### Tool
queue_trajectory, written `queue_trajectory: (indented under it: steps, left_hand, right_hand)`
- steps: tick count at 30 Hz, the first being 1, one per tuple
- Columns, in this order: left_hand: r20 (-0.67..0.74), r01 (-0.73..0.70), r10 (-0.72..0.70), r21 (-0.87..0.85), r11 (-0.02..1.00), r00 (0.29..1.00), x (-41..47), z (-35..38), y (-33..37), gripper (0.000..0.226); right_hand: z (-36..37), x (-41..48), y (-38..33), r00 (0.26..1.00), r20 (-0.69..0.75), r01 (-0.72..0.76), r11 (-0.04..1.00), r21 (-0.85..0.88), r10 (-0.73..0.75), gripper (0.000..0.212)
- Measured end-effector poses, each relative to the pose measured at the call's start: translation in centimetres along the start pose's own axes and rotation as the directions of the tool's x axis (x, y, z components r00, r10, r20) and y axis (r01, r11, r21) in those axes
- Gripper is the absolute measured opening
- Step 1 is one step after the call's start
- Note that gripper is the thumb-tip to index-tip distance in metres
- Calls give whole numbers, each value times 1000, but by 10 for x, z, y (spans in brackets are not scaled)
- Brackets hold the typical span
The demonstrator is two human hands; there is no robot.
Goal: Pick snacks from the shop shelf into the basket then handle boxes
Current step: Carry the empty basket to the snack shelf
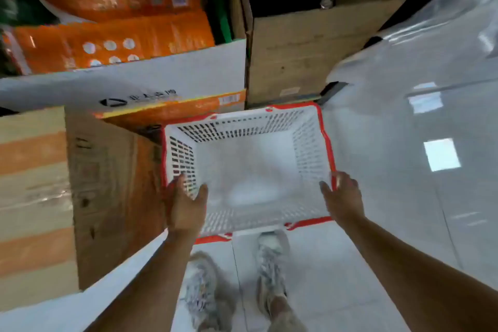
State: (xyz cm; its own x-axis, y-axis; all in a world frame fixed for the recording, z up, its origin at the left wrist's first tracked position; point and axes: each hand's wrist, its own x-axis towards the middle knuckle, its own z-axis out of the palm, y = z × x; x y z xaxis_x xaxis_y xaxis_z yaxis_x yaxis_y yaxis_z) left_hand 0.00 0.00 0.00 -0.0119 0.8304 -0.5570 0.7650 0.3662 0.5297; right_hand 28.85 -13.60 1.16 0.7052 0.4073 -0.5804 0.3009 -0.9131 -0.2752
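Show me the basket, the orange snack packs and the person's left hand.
basket (242, 127): head view, far slotted white wall.
orange snack packs (113, 35): head view, front of the lower pack.
left hand (186, 207): head view, back of the hand.

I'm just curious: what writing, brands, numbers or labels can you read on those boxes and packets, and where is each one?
Nothing here reads clearly.
white carton: dark logo and a row of characters, too blurred to read.
orange band beneath it: barcode sticker, digits too small.
orange packets: square code patch, print blurred.
brown carton: pale sticker, unreadable.
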Motion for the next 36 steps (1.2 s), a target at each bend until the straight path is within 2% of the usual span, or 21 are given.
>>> queue_trajectory:
  steps: [2, 4, 6, 8, 10, 13, 19, 22, 28, 32, 36]
  left_hand:
    - [-161, -110, 114, 33, 993, 980, 18, 14, -11, 81]
    - [-244, -46, 68, 97, 994, 967, 34, 21, -17, 77]
    - [-321, 3, 39, 129, 992, 946, 44, 29, -23, 84]
    - [-365, 48, 28, 198, 979, 931, 48, 39, -26, 89]
    - [-392, 121, -16, 246, 962, 920, 49, 45, -23, 93]
    - [-382, 164, -48, 279, 946, 923, 47, 47, -20, 99]
    - [-277, 92, -36, 190, 977, 960, 48, 50, -19, 83]
    - [-274, 70, -28, 146, 987, 961, 54, 51, -24, 71]
    - [-238, 82, -14, 277, 957, 971, 68, 47, -32, 59]
    - [-260, 46, 30, 281, 959, 965, 64, 39, -23, 46]
    - [-242, 9, 40, 197, 980, 969, 38, 15, -3, 43]
  right_hand:
    - [9, 26, 2, 998, -68, -9, 1000, 23, 10, 57]
    - [16, 49, 1, 997, -57, -40, 997, 65, 43, 69]
    - [28, 65, 3, 999, -27, -35, 991, 127, 39, 73]
    - [37, 75, 8, 1000, -15, -17, 981, 192, 20, 65]
    - [40, 83, 11, 999, -23, -24, 981, 194, 29, 44]
    - [41, 90, 24, 996, -75, -23, 977, 213, 39, 21]
    - [26, 103, 59, 988, -108, -81, 970, 227, 108, 33]
    - [15, 99, 55, 990, -93, -88, 980, 178, 106, 36]
    - [11, 102, 49, 994, -102, -39, 995, 89, 48, 39]
    - [7, 89, 52, 985, -157, -61, 994, 90, 75, 37]
    - [-20, 56, 49, 977, -185, -80, 988, 131, 104, 34]
